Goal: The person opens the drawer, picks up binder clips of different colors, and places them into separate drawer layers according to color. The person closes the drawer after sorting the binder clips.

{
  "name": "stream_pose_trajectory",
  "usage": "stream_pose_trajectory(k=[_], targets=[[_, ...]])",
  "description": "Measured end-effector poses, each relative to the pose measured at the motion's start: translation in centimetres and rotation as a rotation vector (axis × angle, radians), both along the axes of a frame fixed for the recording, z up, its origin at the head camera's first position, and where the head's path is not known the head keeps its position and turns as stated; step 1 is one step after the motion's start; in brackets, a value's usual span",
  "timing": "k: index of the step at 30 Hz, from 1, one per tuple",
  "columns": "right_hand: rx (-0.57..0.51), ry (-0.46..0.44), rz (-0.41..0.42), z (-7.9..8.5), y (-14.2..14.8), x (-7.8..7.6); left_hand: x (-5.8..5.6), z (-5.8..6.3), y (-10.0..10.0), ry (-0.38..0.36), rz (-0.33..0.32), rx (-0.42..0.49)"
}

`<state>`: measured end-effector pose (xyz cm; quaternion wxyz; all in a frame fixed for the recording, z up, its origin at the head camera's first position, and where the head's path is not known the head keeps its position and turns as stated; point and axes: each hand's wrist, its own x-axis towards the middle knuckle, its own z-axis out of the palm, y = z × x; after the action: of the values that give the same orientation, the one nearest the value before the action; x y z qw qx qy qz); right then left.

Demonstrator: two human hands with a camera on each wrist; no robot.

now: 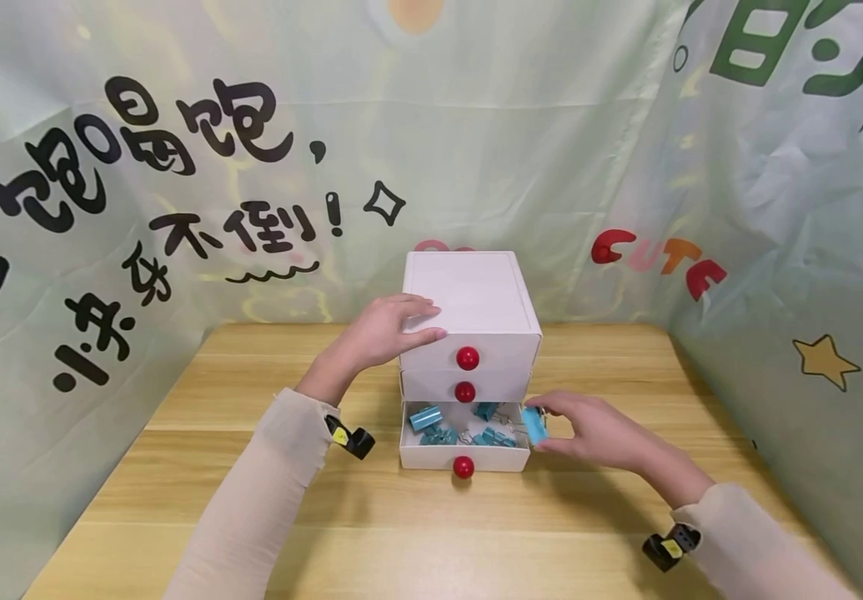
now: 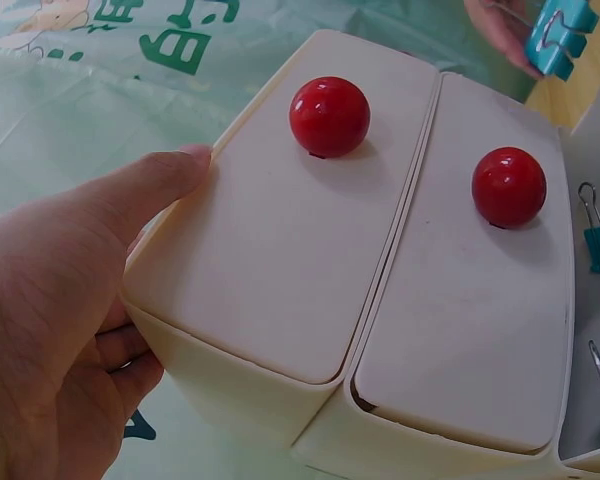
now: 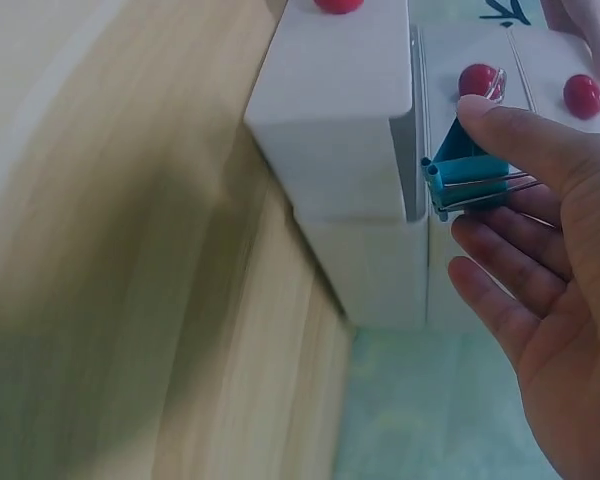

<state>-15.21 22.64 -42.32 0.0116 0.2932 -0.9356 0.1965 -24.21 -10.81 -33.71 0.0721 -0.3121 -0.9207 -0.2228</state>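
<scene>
A white desktop box of drawers (image 1: pixel 469 292) with red knobs stands on the table, its bottom drawer (image 1: pixel 431 456) pulled out. Several blue binder clips (image 1: pixel 425 418) lie inside that drawer. My left hand (image 1: pixel 392 327) rests on the box's top left front corner, fingers over the top and thumb (image 2: pixel 165 178) against the front edge. Beside the drawer's right wall, my right hand (image 1: pixel 589 429) pinches one blue binder clip (image 3: pixel 470 182) between thumb and fingers. That clip is outside the drawer, with its wire handles toward the palm in the right wrist view.
The upper drawers, with red knobs (image 1: pixel 467 358), are closed above the pulled-out one. A wooden table (image 1: pixel 251 467) carries the box. Printed cloth (image 1: pixel 476 167) hangs behind and to both sides.
</scene>
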Motion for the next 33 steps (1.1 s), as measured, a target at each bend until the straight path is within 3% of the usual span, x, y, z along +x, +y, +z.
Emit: stream_pose_trajectory(k=[15,24,33], targets=[[0.086,0.026,0.079,0.0,-4.3,-1.8,0.0,0.0,0.0,0.004,0.014,0.008],[0.136,0.036,0.154,-1.0,-5.6,-2.8,0.1,-0.2,0.0,0.005,0.007,0.022],[0.164,0.171,0.159,-2.0,-6.0,-2.9,0.1,-0.3,0.0,0.005,0.005,0.023]])
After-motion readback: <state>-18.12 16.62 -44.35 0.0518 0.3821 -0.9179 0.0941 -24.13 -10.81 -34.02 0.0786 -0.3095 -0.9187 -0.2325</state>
